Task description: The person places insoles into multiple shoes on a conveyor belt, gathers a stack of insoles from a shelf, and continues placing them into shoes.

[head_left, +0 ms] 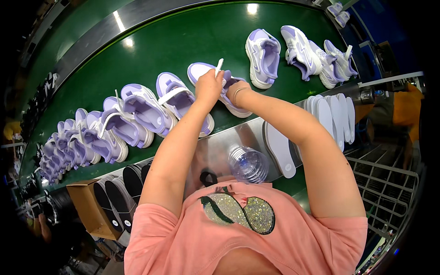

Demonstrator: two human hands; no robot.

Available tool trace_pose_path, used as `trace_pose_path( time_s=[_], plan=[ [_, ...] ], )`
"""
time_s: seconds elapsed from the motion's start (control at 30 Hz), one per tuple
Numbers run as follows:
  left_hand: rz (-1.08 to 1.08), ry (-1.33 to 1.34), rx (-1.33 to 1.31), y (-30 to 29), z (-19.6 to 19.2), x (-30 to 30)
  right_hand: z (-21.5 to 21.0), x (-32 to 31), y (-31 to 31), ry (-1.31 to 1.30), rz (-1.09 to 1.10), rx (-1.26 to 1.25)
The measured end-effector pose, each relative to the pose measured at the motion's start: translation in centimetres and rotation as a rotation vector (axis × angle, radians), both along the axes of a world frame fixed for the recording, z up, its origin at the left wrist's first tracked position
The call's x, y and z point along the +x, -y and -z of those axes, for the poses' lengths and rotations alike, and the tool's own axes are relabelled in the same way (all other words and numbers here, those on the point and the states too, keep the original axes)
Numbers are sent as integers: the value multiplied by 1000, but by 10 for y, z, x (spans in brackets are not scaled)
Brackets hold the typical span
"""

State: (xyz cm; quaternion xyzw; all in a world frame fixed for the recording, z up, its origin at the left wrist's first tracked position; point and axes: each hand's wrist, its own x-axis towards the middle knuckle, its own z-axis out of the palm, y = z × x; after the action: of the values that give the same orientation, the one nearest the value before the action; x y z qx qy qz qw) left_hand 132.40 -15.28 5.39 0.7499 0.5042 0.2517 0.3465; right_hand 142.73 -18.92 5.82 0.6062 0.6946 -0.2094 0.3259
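A white and lilac sneaker (198,70) lies on the green conveyor belt in front of me, toe pointing away and left. My left hand (210,86) is closed at its upper, with a white strap (219,67) sticking up from the fingers. Into the shoe's opening reaches my right hand (239,88), its fingers hidden inside. Just left of it rests another sneaker (166,82) with a white strap across it. To the right a single sneaker (263,55) stands apart from both hands.
A row of matching sneakers (144,110) runs leftward along the belt (183,32); several more (300,50) sit at right. Along the metal ledge (211,151) are a clear plastic container (247,164), grey insoles (279,149) and a stack of pale insoles (321,114). A cardboard box (85,206) holds dark insoles.
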Motion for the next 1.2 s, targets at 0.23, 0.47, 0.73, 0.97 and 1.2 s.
trace_pose_path(
  time_s=[0.23, 0.47, 0.73, 0.97, 1.2],
  plan=[
    [-19, -13, -7, -1, 8, -4, -52, 1, 14, -121, 0, -243],
    [4, -46, 35, 4, 1, 8, -22, 24, 27, -145, -17, -236],
    [246, -342, 318, -27, -22, -38, -69, 36, 109, -941, 237, 601],
    [205, 54, 248, 100, -30, -78, -65, 42, 233, -847, 837, 245],
    [723, -87, 171, 213, -34, -97, -14, 5, 258, -860, 833, 450]
  ],
)
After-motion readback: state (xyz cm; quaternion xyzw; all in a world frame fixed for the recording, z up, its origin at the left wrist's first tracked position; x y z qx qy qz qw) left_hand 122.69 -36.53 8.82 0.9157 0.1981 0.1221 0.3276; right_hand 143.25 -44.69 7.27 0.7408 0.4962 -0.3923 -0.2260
